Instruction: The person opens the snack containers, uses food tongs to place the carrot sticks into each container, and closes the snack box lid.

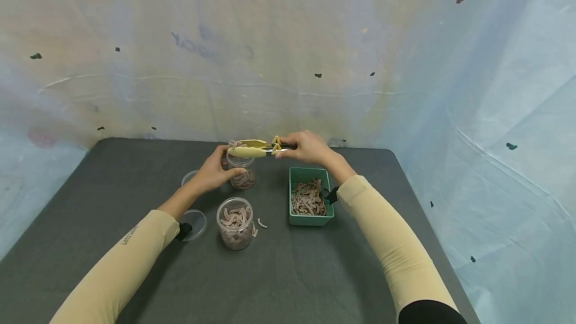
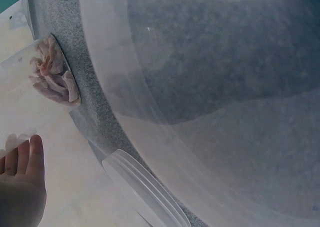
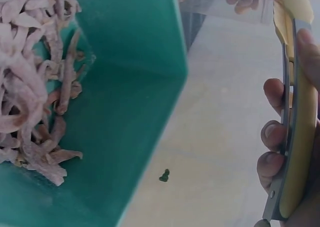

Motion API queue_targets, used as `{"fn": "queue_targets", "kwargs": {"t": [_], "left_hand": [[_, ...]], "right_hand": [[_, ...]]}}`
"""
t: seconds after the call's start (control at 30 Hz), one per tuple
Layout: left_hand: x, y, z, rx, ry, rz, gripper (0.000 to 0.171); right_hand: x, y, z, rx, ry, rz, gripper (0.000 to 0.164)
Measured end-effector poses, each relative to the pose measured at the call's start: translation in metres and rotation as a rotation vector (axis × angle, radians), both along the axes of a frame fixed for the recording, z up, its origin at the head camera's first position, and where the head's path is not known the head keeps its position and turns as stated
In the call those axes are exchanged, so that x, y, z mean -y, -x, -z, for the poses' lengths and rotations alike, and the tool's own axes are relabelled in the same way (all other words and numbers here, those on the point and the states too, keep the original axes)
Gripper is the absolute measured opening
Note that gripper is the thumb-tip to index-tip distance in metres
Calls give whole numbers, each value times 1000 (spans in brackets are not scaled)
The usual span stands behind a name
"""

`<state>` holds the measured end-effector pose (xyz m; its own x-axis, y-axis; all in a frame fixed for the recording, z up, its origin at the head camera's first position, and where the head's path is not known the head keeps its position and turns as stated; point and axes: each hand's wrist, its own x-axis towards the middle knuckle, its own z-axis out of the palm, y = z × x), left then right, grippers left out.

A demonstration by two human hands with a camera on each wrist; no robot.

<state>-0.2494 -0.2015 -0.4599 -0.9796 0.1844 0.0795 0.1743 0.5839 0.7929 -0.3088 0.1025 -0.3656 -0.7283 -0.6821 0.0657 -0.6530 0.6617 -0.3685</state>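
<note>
**Tongs [image 1: 245, 153] with strips [image 1: 233, 144] at their tips, over the far jar [image 1: 243, 181]**

Picture a clock laid on the table [image 1: 288, 274], twelve towards the back, the near jar [image 1: 236, 238] at its centre. That jar is well filled with strips; it looks like thin clear plastic, light and perhaps slippery, best held round its body. A loose strip [image 1: 262, 223] lies just beside it at three. The green tub [image 1: 311, 221] stands at two, strips heaped inside; I'd judge it stiff and easiest to take by its rim. The strips themselves look light, soft and bendy, so a gentle pinch near the middle should suit them.

The far jar stands at twelve. The left hand [image 1: 210, 173] holds it, thumb on the near side; the right hand [image 1: 311, 148] grips the tongs by their handles. How firmly the tips squeeze, I can't tell.

As for the rest, one clear lid [image 1: 195, 225] lies at nine, partly behind a wrist strap [image 1: 185, 230]; a second lid [image 1: 188, 177] lies between ten and eleven, partly behind the left hand. The near jar stands in front of the far one, and the left fingers crowd the tong tips. Beyond the table hangs a stained sheet [image 1: 288, 64].
</note>
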Motion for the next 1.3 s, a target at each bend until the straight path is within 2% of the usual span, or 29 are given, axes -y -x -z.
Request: {"fn": "queue_targets", "kwargs": {"t": [0.23,0.57,0.93,1.3], "left_hand": [[0,1,1,-19,-9,8,92],[1,3,1,-17,-40,13,92],[1,2,3,-59,-15,25,86],[1,5,3,-79,-43,39,82]], "right_hand": [[-1,-2,1,8,-28,15,69],[-4,-4,-5,-30,-73,0,70],[-7,-8,-19,-101,-200,44,72],[-33,-20,-27,-155,-149,19,71]]}}
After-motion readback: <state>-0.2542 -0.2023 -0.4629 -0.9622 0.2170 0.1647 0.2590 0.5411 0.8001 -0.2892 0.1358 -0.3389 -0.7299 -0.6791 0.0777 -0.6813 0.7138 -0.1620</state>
